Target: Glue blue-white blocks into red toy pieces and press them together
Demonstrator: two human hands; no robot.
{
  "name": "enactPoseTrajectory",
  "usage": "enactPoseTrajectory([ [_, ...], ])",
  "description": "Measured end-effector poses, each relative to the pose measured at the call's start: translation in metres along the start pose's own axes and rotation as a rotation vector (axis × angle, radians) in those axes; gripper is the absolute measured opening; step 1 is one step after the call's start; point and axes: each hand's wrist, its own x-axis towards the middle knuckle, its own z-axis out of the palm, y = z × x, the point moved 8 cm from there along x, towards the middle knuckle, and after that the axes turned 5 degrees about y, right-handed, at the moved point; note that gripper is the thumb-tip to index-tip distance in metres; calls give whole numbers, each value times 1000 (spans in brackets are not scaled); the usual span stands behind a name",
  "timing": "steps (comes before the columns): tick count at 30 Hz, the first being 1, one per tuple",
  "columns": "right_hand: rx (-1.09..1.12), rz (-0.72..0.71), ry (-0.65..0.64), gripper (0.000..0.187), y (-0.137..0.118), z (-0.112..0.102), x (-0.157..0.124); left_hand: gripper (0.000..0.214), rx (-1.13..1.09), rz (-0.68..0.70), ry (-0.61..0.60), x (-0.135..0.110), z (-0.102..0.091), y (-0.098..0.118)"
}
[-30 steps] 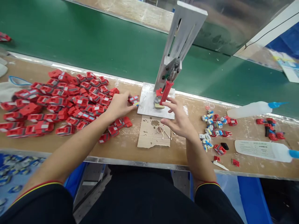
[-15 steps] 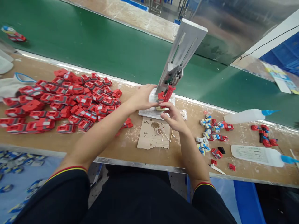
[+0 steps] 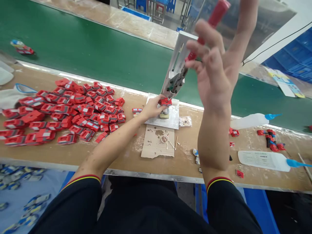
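Observation:
My left hand [image 3: 154, 107] grips a red toy vehicle body [image 3: 166, 102] between thumb and fingers. It holds this piece over a small block [image 3: 164, 115] on the metal base plate [image 3: 174, 113] of an upright toggle press [image 3: 175, 76]. Raised on the right, my right hand [image 3: 215, 70] has its fingers curled on the press's red lever handle [image 3: 218, 13], with one digit stretched upward. The lever points up and to the right. Some of the handle is hidden behind the fingers.
A heap of red toy bodies [image 3: 80, 109] lies left on the bench. Cardboard [image 3: 156, 146] with cotton swabs sits before the press, a small bag [image 3: 185, 121] beside it. Two bottles [image 3: 263, 160] [image 3: 251, 121] lie right. Behind runs a green belt [image 3: 97, 48] carrying one toy [image 3: 22, 47].
The red lever has swung from down to up, my right hand rising with it. My left hand has come from beside the press onto the red toy body. The view has shifted slightly.

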Motion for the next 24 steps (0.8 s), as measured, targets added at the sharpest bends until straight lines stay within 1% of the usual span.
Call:
enactPoseTrajectory([
  [1, 40, -21, 40, 94, 3, -5, 13, 39, -37, -48, 73, -1, -4, -3],
  [2, 68, -32, 68, 90, 6, -8, 19, 38, -91, -107, 161, -3, -11, -8],
  [3, 84, -53, 98, 85, 8, -10, 18, 37, -162, -172, 252, -8, -19, -13],
  [4, 74, -74, 122, 79, 9, -11, 11, 35, -245, -235, 329, -15, -27, -18],
  [5, 49, -93, 140, 73, 10, -11, -2, 32, -335, -287, 384, -23, -35, -22],
  [6, 32, -138, 162, 67, 8, -11, -20, 31, -425, -321, 414, -33, -42, -24],
  [7, 12, -161, 168, 61, 7, -10, -40, 31, -510, -334, 416, -43, -49, -23],
  [9, -59, -143, 97, 47, 10, 0, -79, 39, -646, -310, 360, -64, -60, -13],
  [10, -92, -124, 36, 45, 13, 7, -96, 45, -695, -288, 312, -74, -63, -6],
  [12, -135, -98, -90, 46, 18, 23, -123, 56, -752, -249, 200, -93, -66, 11],
  [13, -141, -90, -145, 49, 20, 30, -131, 58, -757, -233, 144, -100, -65, 19],
  [15, -130, -86, -226, 57, 22, 43, -141, 61, -737, -205, 45, -110, -59, 32],
  [18, -113, -105, -293, 67, 18, 55, -144, 63, -713, -182, -53, -116, -48, 43],
  [21, -130, -125, -306, 69, 9, 58, -145, 61, -757, -166, -94, -120, -37, 47],
  [24, -170, -176, -269, 69, -4, 57, -146, 61, -805, -197, -141, -126, -24, 47],
])
